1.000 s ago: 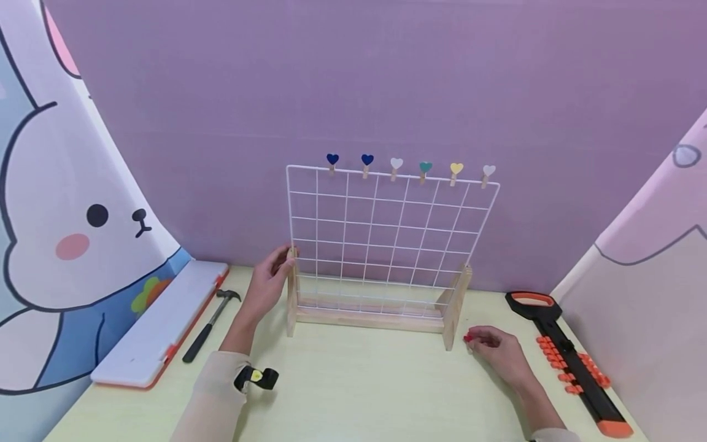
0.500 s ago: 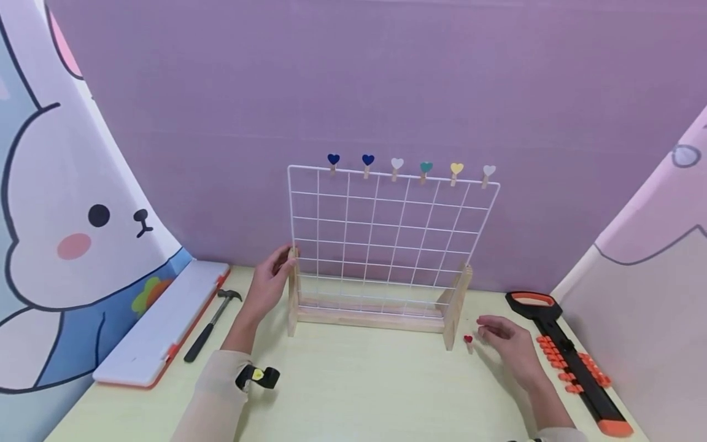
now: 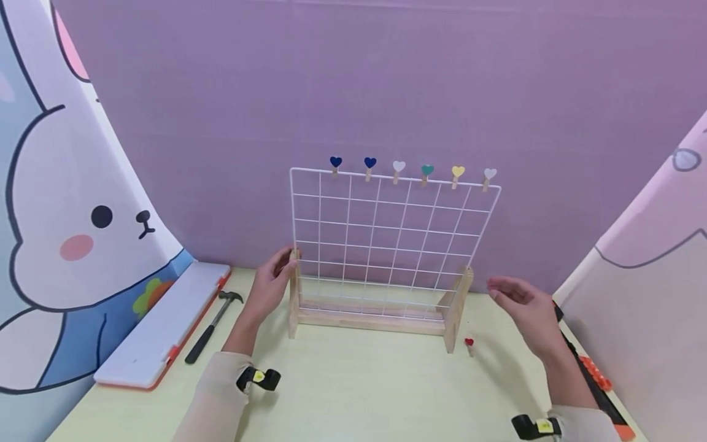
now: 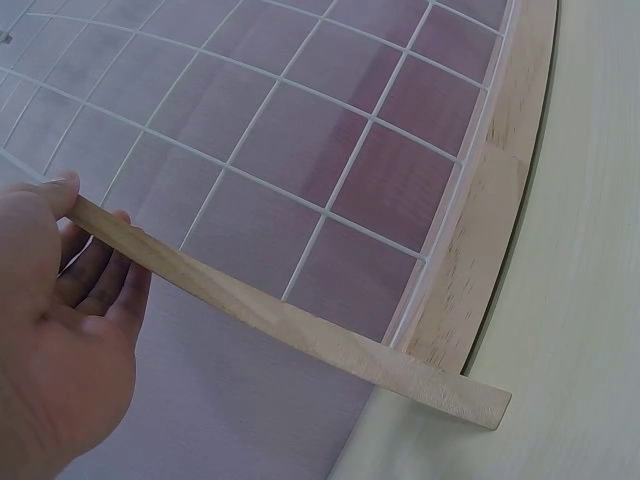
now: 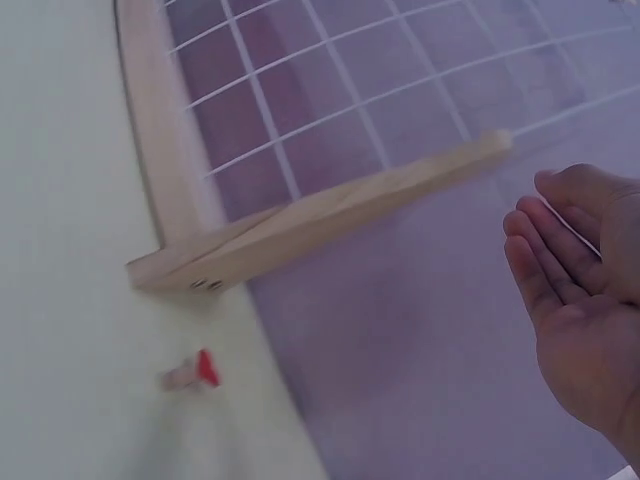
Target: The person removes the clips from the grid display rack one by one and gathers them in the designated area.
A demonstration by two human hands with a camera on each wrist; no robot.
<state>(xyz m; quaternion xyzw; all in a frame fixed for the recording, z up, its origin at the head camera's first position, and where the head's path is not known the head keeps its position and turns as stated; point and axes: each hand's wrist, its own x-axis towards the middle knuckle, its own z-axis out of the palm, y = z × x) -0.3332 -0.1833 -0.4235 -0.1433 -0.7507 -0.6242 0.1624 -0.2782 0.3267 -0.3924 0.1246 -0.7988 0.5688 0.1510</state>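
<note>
A white wire grid panel stands upright in a wooden stand. Along its top wire sit several small heart clothespins, among them dark blue, teal and yellow ones. My left hand holds the top of the stand's left upright, thumb on one side and fingers on the other, as the left wrist view shows. To the right of the stand, my right hand hovers with loosely bent fingers and nothing in them. A red heart clothespin lies on the table below it, beside the right upright.
At the left are a hammer and a flat white case with an orange edge. A black and orange tool lies at the right, partly behind my right forearm. A purple backdrop rises behind the stand.
My right hand let go of the red heart clothespin, leaving it on the table, then rose up and away toward the back right. The left hand stayed on the upright.
</note>
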